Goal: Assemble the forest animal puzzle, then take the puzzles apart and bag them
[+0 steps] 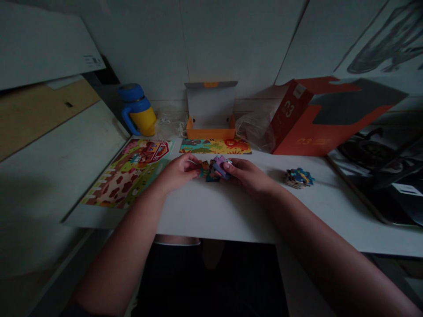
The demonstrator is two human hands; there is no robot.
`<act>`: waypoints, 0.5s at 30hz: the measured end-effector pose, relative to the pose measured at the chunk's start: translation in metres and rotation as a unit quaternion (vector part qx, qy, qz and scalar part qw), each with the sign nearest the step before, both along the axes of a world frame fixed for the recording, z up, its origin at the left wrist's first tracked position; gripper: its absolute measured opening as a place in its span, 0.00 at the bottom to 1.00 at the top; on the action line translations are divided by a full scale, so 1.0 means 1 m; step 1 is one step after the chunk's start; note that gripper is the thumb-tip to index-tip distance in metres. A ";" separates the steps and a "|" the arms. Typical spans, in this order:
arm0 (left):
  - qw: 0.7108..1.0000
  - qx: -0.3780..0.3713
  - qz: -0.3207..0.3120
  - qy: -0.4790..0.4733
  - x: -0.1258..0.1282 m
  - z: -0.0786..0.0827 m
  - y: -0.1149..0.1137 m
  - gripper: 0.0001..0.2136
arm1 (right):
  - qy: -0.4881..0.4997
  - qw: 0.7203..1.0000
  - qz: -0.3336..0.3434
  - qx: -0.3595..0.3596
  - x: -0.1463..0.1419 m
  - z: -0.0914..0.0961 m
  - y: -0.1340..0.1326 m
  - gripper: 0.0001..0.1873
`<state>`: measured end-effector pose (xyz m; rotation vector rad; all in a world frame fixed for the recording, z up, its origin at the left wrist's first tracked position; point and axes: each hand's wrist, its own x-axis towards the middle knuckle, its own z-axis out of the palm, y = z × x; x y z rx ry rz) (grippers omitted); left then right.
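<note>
"What are your hands doing?"

"Your left hand [178, 172] and right hand [247, 176] are pinching jigsaw pieces [214, 169] together above the white desk [211, 211], while a stack of pieces [296, 178] is sitting at your three o'clock."

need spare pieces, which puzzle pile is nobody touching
The stack lying right of the right hand; the other pieces are held by that hand and the left hand.

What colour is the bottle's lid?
The bottle's lid is blue, shown best in the head view.
</note>
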<state>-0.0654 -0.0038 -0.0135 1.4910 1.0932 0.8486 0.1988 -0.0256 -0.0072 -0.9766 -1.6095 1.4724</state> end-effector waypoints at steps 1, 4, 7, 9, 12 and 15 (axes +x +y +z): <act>1.000 -0.006 0.009 -0.014 0.003 0.000 -0.001 0.15 | 0.031 0.999 0.003 -0.008 0.000 0.001 0.000 0.30; 0.998 -0.014 0.026 -0.060 0.013 0.000 -0.005 0.17 | 0.081 0.996 0.008 -0.032 0.001 0.001 0.001 0.30; 0.996 -0.006 0.026 -0.084 0.024 -0.005 -0.006 0.16 | 0.045 0.999 -0.023 -0.014 0.000 -0.003 0.002 0.32; 0.995 0.001 0.017 -0.095 0.030 -0.009 -0.006 0.16 | 0.034 0.999 -0.037 -0.007 -0.001 -0.004 0.002 0.32; 0.995 0.012 0.005 -0.103 0.036 -0.015 -0.006 0.17 | 0.030 0.999 -0.023 0.001 -0.001 -0.003 0.002 0.28; 0.995 0.010 -0.001 -0.103 0.038 -0.018 -0.006 0.18 | 0.022 1.000 -0.004 0.017 -0.001 -0.002 0.003 0.27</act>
